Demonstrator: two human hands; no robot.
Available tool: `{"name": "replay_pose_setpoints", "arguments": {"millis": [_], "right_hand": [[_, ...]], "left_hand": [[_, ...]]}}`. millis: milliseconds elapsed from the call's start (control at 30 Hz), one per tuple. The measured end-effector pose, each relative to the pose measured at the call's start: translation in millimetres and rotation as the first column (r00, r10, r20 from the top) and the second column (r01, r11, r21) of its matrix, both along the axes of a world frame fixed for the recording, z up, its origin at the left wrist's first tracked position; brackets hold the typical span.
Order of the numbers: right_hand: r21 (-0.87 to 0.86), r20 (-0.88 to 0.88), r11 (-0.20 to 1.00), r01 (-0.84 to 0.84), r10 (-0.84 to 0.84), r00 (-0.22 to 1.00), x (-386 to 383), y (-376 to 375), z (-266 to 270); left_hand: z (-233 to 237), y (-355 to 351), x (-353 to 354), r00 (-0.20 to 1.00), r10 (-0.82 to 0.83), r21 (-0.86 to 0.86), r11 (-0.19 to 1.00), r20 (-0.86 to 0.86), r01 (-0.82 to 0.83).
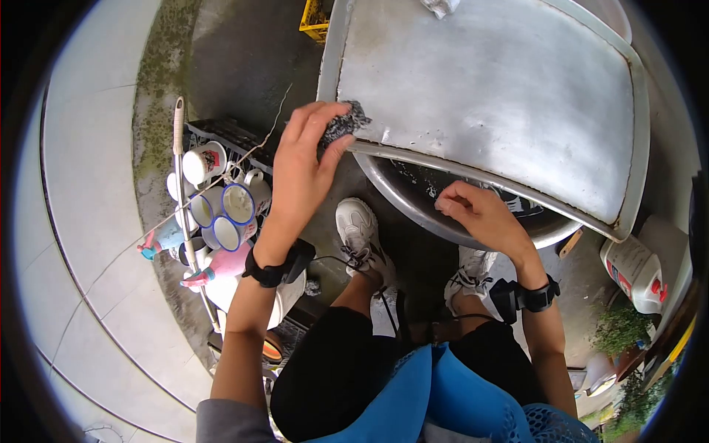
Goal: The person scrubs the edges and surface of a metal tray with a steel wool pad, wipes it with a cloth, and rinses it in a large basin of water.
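We are holding a dark grey scouring pad (347,124) in our left hand (306,159), with the thumb and fingers clamping it from either side. The pad is sitting at the near left corner of a large metal tray (487,96), by the raised rim. Our right hand (484,214) is hovering at the near long edge of the tray, above the opening of a round metal basin (388,188); its fingers are curling inward, but we cannot tell whether the fingertips are meeting the thumb or holding anything.

The tray is lying over the basin, covering much of it and leaving the near part of its rim showing. Small pale flecks are dotting the tray's surface near the pad, and a crumpled white piece (441,6) is resting at its far side. Beyond the tray's far left corner, a yellow crate (315,22) is standing on the ground (244,66).

To our left, blue-rimmed mugs (238,204) are clustering beside a long pole (183,170), with a pink spray bottle (230,262) and a light blue spray bottle (170,234) lying near them. To our right, a white jug (634,273) with a red cap is standing near the tray's near right corner. We are wearing pale lace-up shoes (358,229).
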State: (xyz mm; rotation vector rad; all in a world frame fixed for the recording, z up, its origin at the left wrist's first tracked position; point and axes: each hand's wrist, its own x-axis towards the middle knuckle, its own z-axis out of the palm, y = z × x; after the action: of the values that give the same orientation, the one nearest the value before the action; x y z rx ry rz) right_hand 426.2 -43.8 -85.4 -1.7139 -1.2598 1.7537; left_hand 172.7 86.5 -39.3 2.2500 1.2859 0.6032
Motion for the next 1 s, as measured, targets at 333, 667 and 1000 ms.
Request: {"name": "replay_pose_setpoints", "arguments": {"millis": [333, 667, 1000], "right_hand": [[0.664, 0.232, 0.747, -0.037, -0.160, 0.959, -51, 68, -10], [0.623, 0.575, 0.671, -0.401, -0.045, 0.817, -57, 66, -24], [0.569, 0.629, 0.699, -0.433, -0.030, 0.777, -58, 64, -31]], "left_hand": [[-54, 73, -20, 0.974, 0.191, -0.107, 0.973, -0.124, -0.204], [-48, 53, -5, 0.920, -0.029, 0.175, 0.979, -0.390, 0.105], [-32, 138, 8, 0.694, -0.385, 0.078, 0.841, -0.608, 0.535]]}}
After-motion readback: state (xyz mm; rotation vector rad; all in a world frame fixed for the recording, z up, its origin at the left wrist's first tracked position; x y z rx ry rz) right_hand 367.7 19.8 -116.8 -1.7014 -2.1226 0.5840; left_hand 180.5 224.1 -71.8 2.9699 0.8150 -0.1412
